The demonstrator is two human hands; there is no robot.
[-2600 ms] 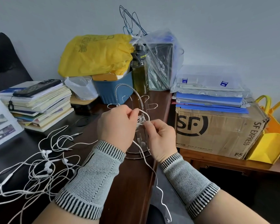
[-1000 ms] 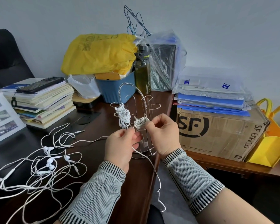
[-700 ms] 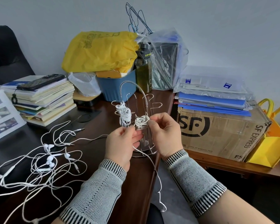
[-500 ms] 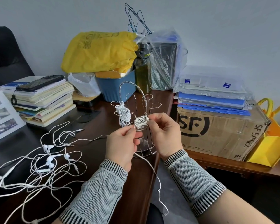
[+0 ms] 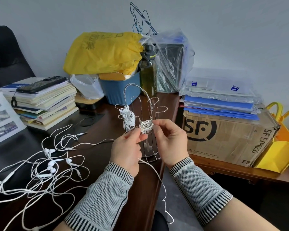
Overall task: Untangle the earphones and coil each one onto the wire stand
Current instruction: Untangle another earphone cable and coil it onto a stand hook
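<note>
White, limp earphone cord [image 5: 150, 170]: we pinch it in our left hand [image 5: 126, 152], our right hand [image 5: 169, 140] pinching its coil [image 5: 146, 127] on the wire stand [image 5: 141, 104].

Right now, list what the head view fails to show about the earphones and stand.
- Head view: wire stand base, partly behind both hands.
- Left hand grip on the cable: fingertips hidden.
- Loose earphone pile: count unclear, cables overlap, run off the left edge.
- Dangling cable end: too small.
</note>
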